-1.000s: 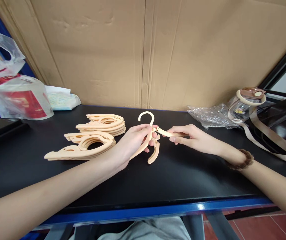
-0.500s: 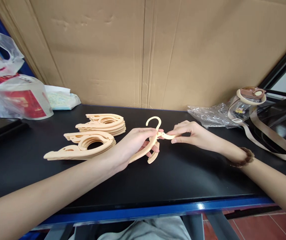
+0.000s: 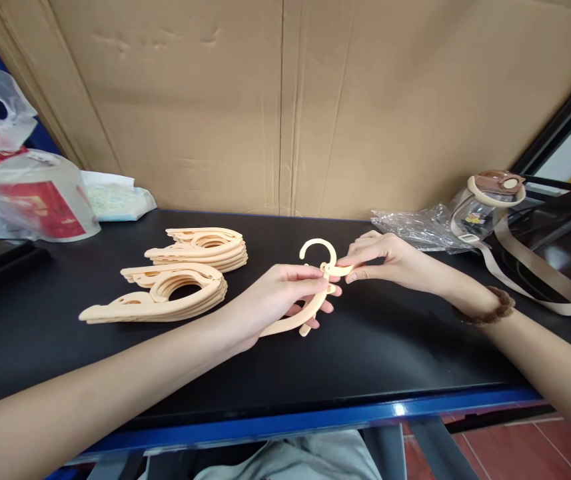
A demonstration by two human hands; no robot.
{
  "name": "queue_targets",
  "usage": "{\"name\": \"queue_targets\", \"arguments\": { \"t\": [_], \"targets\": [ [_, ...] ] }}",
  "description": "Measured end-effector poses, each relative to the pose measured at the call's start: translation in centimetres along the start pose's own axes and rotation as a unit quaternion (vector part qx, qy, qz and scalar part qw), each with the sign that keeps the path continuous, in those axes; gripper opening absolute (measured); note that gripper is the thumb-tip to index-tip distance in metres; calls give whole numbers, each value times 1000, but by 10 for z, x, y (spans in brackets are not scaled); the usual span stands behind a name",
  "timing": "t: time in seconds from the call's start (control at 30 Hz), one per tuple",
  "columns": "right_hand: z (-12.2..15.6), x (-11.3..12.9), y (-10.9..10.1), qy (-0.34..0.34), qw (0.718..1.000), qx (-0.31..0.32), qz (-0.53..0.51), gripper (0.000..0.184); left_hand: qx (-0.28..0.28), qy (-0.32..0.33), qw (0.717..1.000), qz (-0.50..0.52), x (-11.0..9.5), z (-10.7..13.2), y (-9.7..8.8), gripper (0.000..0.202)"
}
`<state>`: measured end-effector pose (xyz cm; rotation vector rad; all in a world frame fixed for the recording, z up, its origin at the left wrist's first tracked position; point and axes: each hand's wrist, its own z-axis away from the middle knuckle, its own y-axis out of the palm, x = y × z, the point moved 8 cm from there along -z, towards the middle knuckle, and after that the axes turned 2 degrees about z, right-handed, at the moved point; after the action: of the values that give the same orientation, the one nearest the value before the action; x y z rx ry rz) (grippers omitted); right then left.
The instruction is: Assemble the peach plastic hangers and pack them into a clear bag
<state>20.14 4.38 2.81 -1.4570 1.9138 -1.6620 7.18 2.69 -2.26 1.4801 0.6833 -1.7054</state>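
Observation:
Above the black table, a cream plastic folding hanger (image 3: pixel 292 321) is held between both hands, its hook curving up at the top. My left hand (image 3: pixel 292 293) is closed around the hanger's middle, thumb on the near side and fingertips showing behind it. With thumb and fingers, my right hand (image 3: pixel 378 260) pinches a short curved arm of the hanger on its right. Left of my hands lie two stacks of folded hangers of the same colour, a nearer stack (image 3: pixel 155 310) and a farther stack (image 3: pixel 200 253). My left forearm passes close to the nearer stack.
A plastic bag with a red-and-white container (image 3: pixel 40 203) and a tissue pack (image 3: pixel 118 200) stand at the back left. A dark flat object (image 3: pixel 2 260) lies at the left edge. Clear wrapping (image 3: pixel 415 227) and a strapped bottle (image 3: pixel 488 207) are at the right. Cardboard (image 3: pixel 190 100) walls the back.
The hanger has turned in my hands: its hook has tipped and shifted right. My left hand has moved slightly right. Both hands still hold the hanger, and the view has shifted a little.

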Motion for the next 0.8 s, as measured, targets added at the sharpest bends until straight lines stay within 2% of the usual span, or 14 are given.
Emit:
{"name": "queue_targets", "arguments": {
  "t": [0.2, 0.4, 0.63, 0.8],
  "targets": [
    [1, -7, 4, 13, 999, 37, 10, 29, -49, 13, 999, 18, -6, -1, -17, 29],
    [1, -3, 8, 0, 999, 39, 17, 27, -25, -8, 1000, 12, -1, -2, -15, 39],
    [2, -3, 7, 4, 999, 44, 20, 26, -1, -30, 999, 15, 2, -2, -8, 32],
    [3, -5, 6, 15, 999, 38, 12, 26, 12, -11, 1000, 9, -1, -1, -6, 29]
  ]
}}
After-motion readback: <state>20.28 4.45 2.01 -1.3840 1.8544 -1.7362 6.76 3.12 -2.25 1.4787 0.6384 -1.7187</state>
